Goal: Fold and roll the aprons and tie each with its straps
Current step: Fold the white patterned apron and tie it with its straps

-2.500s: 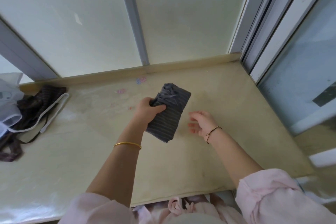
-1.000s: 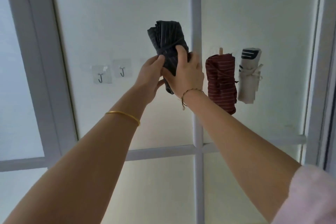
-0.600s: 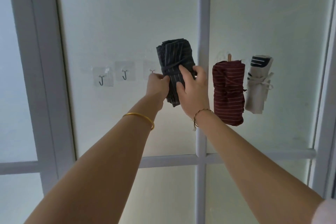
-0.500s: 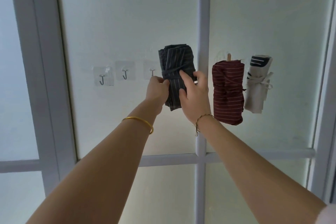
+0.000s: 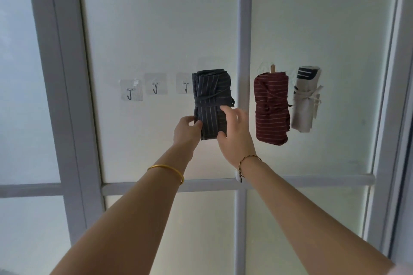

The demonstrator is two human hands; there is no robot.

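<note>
Dark striped apron roll [image 5: 211, 96] is tied with its strap [image 5: 212, 98] and sits against the window pane just above both grips. Left grip [image 5: 186, 128] pinches its lower edge. Right grip [image 5: 234, 134] is loose, fingers spread, thumb and 1 fingertip touching. 3 bare hooks [image 5: 155, 88] sit up-left of the left grip. Step looks like hanging; the hook engagement is hidden. Next: ease off and confirm it holds.

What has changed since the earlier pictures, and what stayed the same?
The dark striped apron roll was lifted to the window, then lowered level with the hooks. The right hand loosened its grip; the left hand still pinches it. The red roll and white roll are unchanged.
</note>
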